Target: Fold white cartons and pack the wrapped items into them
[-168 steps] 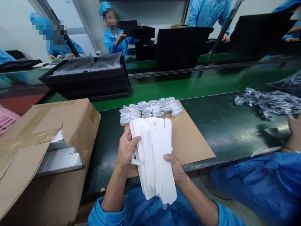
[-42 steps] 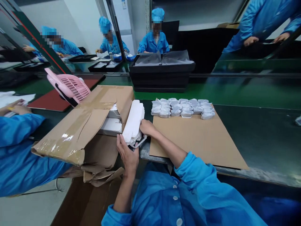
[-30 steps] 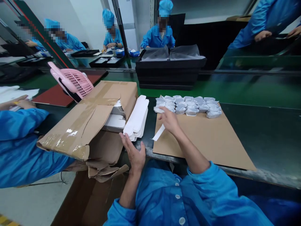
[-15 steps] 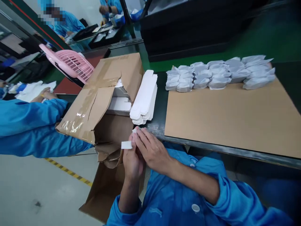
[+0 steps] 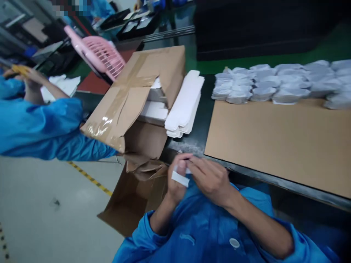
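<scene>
In front of my chest, beyond the blue smock, my left hand (image 5: pixel 175 188) is closed around a white carton (image 5: pixel 180 178), whose flap sticks out by the thumb. Most of the carton is hidden by the fingers. My right hand (image 5: pixel 212 180) has its fingers bent and pressed against the same piece from the other side, fingertips meeting those of the left. Just beyond both hands, a stack of flat white cartons (image 5: pixel 184 104) lies on the dark table (image 5: pixel 204 109).
Left of the stack stands a torn brown cardboard box (image 5: pixel 137 82) with white cartons inside. Rows of white-wrapped packets (image 5: pixel 263 84) line a cardboard sheet (image 5: pixel 274 138). A pink fan (image 5: pixel 102 54) and a co-worker's blue sleeve (image 5: pixel 49 128) are at left. An open box (image 5: pixel 131 204) sits below the table edge.
My view has swung, so the table things sit further left and right edges crop off. My hands have shifted right in view and spread slightly. The co-worker's hand has risen, holding something yellow.
</scene>
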The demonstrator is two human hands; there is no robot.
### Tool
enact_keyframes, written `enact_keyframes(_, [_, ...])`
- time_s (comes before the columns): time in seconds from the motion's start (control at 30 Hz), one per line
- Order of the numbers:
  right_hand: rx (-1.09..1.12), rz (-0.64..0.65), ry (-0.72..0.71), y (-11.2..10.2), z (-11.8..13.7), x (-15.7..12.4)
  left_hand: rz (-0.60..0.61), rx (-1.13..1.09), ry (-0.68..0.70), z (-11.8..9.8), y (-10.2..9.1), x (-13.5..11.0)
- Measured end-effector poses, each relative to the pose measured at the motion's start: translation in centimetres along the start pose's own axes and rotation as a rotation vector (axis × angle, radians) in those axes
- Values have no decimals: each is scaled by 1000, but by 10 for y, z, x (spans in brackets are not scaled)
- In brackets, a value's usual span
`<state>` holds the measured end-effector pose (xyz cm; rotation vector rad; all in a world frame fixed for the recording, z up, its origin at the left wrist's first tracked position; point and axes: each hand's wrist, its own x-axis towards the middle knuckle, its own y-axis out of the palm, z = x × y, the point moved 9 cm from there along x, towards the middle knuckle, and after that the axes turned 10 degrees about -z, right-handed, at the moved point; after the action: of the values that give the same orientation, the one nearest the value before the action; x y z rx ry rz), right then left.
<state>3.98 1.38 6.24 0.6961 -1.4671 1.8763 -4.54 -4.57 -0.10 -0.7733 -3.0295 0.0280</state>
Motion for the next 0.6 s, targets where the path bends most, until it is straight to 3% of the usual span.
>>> enact_keyframes(0.07, [69, 29, 69, -5, -6, -14, 169, 6, 19, 11, 18, -20])
enact_keyframes(0.13, [94, 100, 155, 1, -14, -34, 272, 92, -53, 39, 31, -38])
enact_keyframes(0.2, [92, 226, 263, 17, -21, -59, 260, 175, -185, 76, 31, -48])
enact_keyframes(0.27, [126, 402, 378, 38, -22, -87, 171, 233, -308, 111, 11, -49])
enact_keyframes(0.33, [144, 566, 412, 54, -16, -111, 44, 300, -421, 140, -32, -41])
enact_keyframes(0.47, [52, 686, 306, 63, -1, -129, -249, 463, -652, 176, -167, -16])
enact_keyframes(0.53, [46, 710, 260, 64, 3, -130, -307, 527, -765, 185, -228, -10])
enact_keyframes(0.6, [38, 708, 229, 64, 5, -126, -324, 598, -836, 186, -269, -7])
